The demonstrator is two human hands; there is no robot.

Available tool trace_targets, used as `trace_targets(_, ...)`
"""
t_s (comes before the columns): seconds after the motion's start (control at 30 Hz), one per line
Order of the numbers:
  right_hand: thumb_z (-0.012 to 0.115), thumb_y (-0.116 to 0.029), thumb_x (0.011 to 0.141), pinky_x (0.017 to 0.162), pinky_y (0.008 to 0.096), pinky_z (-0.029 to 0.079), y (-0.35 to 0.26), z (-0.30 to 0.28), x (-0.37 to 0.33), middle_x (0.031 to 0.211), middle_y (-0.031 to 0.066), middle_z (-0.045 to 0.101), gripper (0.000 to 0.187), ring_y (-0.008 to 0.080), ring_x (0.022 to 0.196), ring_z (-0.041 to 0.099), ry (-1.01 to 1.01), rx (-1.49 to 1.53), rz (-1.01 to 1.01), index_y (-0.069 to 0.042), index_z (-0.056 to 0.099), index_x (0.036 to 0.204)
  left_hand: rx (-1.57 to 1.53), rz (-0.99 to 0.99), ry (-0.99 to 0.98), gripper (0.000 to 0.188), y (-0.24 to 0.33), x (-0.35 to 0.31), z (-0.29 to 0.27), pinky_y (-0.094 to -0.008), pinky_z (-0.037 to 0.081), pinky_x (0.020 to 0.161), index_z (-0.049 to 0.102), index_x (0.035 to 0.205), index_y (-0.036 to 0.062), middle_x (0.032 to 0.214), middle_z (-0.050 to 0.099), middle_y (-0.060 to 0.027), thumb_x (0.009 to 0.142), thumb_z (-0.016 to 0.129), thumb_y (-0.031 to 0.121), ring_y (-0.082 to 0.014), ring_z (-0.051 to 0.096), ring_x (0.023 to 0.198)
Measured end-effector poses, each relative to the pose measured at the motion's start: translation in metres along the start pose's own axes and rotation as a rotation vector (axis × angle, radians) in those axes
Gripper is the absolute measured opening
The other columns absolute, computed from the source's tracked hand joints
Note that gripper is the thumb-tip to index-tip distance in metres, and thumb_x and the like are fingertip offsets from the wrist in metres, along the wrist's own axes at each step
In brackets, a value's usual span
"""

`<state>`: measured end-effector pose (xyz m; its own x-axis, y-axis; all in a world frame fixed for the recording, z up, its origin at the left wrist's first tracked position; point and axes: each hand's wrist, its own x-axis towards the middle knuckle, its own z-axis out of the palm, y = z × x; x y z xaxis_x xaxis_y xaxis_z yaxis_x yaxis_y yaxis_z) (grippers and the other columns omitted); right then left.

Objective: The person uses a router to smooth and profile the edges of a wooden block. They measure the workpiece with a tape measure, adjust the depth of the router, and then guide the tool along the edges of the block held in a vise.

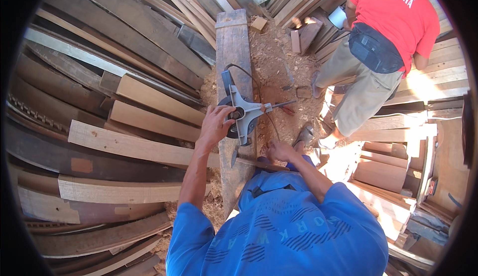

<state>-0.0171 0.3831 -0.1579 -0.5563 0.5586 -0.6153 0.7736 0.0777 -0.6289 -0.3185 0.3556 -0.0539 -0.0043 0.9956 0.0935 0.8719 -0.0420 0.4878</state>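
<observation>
A corded power tool (249, 109) with a grey three-armed metal frame and a dark round body lies on a long worn plank bench (232, 47). My left hand (216, 122) grips its round dark part, fingers and thumb curled round the left side. To the right, low beside the bench, is my right hand (280, 150) with its fingers curled. A thin dark cord (272, 125) runs down to that hand, but what the fingers hold is unclear. Just below lies a narrow wooden strip (261, 164), and a flat dark pointed piece (234, 157) stands near its left end.
Stacked boards (129, 139) fill the left side, their ends close to the bench. Sawdust (279, 71) and wood scraps cover the ground. A red-handled tool (287, 109) lies there. At the upper right a person in a red shirt (393, 12) bends over more planks (443, 71).
</observation>
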Motion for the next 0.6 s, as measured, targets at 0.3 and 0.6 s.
trace_targets(0.3, 0.062, -0.033, 0.096, 0.080, 0.0390, 0.054, -0.034, -0.064, 0.010, 0.102, 0.0165, 0.072, 0.038, 0.0257, 0.095, 0.070, 0.189, 0.216, -0.332, 0.002, 0.065, 0.112, -0.648, -0.704, 0.135, 0.039, -0.044, -0.019, 0.061, -0.0334, 0.052, 0.076, 0.055, 0.134, 0.0024, 0.102, 0.067, -0.0093, 0.106, 0.054, 0.029, -0.0159, 0.060, 0.083)
trace_targets(0.6, 0.066, -0.038, 0.100, 0.074, 0.0282, 0.053, -0.074, -0.014, 0.057, 0.100, -0.0023, 0.070, 0.035, 0.0097, 0.091, 0.066, -0.137, 1.494, -0.167, -0.013, 0.061, 0.124, -0.730, -0.635, 0.207, 0.036, -0.017, -0.023, 0.058, -0.0307, 0.050, 0.087, 0.053, 0.136, 0.0029, 0.111, 0.067, -0.0064, 0.106, 0.053, 0.023, -0.0134, 0.060, 0.096)
